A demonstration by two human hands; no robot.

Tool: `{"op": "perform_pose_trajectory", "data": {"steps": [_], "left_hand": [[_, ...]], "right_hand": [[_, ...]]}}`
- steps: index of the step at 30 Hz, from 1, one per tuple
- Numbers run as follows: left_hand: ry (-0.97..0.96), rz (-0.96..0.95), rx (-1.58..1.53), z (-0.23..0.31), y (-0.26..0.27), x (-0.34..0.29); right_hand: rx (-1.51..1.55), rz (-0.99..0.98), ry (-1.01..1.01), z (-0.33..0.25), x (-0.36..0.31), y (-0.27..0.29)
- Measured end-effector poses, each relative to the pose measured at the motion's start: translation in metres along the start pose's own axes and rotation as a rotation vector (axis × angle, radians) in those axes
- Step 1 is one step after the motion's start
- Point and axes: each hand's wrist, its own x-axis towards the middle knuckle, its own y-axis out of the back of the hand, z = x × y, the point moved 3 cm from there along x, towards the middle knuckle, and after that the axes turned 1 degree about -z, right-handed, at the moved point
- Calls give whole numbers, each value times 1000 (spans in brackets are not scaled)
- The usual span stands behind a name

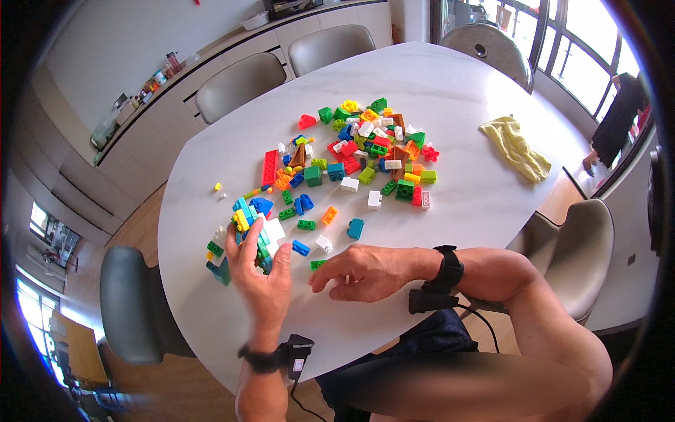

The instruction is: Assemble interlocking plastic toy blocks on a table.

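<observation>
Your left hand [261, 276] is over a block build [266, 238] of white, green, yellow and blue pieces, at the near left of the pale worktop [450, 84]. Its fingers are set wide, with the thumb on the right side and the others on top and to the left; you cannot tell from here how firmly they grip. Your right hand [358, 272] is low over the near edge, its fingers curled and narrow, and whether they pinch anything is hidden. A small green brick [318, 265] lies just beside those fingers, on their far side. Between your hands and a little farther off lie a blue brick [301, 247] and a white brick [323, 243], with an orange brick [329, 215] beyond them and a teal brick [356, 228] to its right. The big mixed pile of bricks [378, 150] spreads across the middle and far part of the worktop, with a long red brick [270, 167] at its left side. Well to the right of the pile lies a crumpled yellow cloth [517, 149]. You wear a black band on each wrist, and a dark chair [126, 302] stands at the left edge.
</observation>
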Motion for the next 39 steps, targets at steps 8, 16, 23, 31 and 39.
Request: {"op": "perform_pose_trajectory", "data": {"steps": [8,16,23,31,39], "left_hand": [[-36,-39,-85,2,0,-3],[159,-245,-554,21,-10,-5],[247,-318,-752,27,-14,-5],[405,-440,-662,10,-11,-8],[449,-349,-838,6,-10,-7]], "right_hand": [[-57,264,-140,12,2,20],[459,396,-153,17,4,31],[467,302,-158,14,4,27],[73,370,-133,7,-1,23],[465,274,-136,3,0,29]]}}
